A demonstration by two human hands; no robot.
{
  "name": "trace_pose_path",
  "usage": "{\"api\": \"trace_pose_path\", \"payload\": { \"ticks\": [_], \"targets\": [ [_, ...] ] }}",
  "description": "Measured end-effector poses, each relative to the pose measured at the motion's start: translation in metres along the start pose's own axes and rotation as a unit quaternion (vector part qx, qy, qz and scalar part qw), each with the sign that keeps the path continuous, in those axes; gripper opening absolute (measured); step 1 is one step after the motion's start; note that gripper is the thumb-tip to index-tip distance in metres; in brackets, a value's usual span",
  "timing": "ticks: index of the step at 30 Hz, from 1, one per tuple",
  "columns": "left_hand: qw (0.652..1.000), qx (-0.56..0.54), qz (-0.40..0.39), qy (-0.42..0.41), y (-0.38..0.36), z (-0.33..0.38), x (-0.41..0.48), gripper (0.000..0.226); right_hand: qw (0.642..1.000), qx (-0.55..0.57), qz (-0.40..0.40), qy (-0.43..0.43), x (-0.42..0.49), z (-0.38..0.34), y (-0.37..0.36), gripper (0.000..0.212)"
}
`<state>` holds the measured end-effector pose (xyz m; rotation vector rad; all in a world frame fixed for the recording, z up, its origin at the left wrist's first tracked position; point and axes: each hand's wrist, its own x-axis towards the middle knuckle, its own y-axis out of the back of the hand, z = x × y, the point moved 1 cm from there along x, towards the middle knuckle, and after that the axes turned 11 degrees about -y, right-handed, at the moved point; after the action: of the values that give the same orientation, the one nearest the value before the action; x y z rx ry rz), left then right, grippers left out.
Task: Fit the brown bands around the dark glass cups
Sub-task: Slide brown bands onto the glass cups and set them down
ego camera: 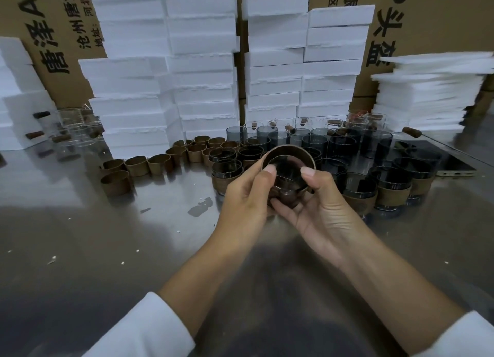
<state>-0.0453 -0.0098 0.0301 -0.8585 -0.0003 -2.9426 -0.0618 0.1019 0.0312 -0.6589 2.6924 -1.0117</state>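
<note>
Dark glass cup (288, 173) and brown band (287, 148): being held together above the table (107, 236), gripping with curled fingers of left hand (246, 196) and right hand (326, 209), thumbs pressing on top. Wearing bands already: a few banded cups (359, 196). Waiting behind: many bare cups (342, 146), loose bands (160, 164).

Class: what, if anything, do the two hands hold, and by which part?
The left hand and right hand share one dark glass cup inside a brown band: thumbs on the near rim, fingers beneath its base.
</note>
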Motion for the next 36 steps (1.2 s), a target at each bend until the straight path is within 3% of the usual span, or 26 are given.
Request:
{"api": "trace_pose_path", "payload": {
  "ticks": [6, 20, 24, 27, 31, 36],
  "targets": [
    [0.998, -0.053, 0.019, 0.020, 0.000, -0.004, 0.001, 0.028, 1.000, -0.012, 0.024, -0.014, 0.001, -0.001, 0.005, 0.029],
    [0.989, -0.129, 0.043, 0.064, 0.003, -0.005, 0.002, 0.026, 0.999, 0.004, 0.047, -0.008, 0.001, -0.001, 0.003, 0.035],
    [0.982, -0.155, 0.066, 0.082, 0.009, -0.011, 0.004, 0.036, 0.998, -0.001, 0.056, -0.017, 0.001, 0.002, 0.002, 0.050],
    [0.975, -0.187, 0.075, 0.099, 0.010, -0.014, 0.004, 0.053, 0.995, -0.065, 0.071, -0.027, 0.001, 0.005, 0.002, 0.063],
    [0.958, -0.265, 0.013, 0.113, 0.012, -0.015, 0.005, 0.038, 0.986, -0.135, 0.092, -0.008, 0.001, 0.005, 0.004, 0.062],
    [0.940, -0.317, -0.043, 0.116, 0.016, -0.016, 0.005, 0.062, 0.979, -0.176, 0.099, 0.001, 0.000, 0.004, 0.004, 0.066]
  ]
}}
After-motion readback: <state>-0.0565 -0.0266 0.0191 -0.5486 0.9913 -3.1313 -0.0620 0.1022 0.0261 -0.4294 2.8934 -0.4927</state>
